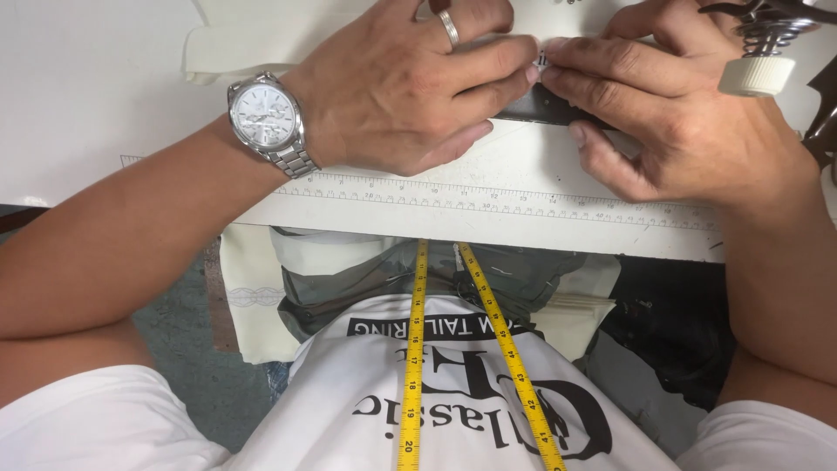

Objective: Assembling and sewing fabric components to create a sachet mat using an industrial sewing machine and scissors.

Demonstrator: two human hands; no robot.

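Left hand (410,83), wristwatch (266,118) on its wrist, presses flat, fingers pinching cream fabric (261,39) on the white table (78,96), just above the printed ruler strip (488,202). Right hand (671,105) meets it fingertip to fingertip, pinching the same fabric over a dark piece (545,106). Yellow tape measure (415,349) hangs below the ruler.

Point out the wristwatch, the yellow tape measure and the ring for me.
wristwatch (263,116), head view, on its white dial.
tape measure (413,366), head view, on the left hanging strand, over the white shirt.
ring (449,28), head view, on the silver band around a left-hand finger.
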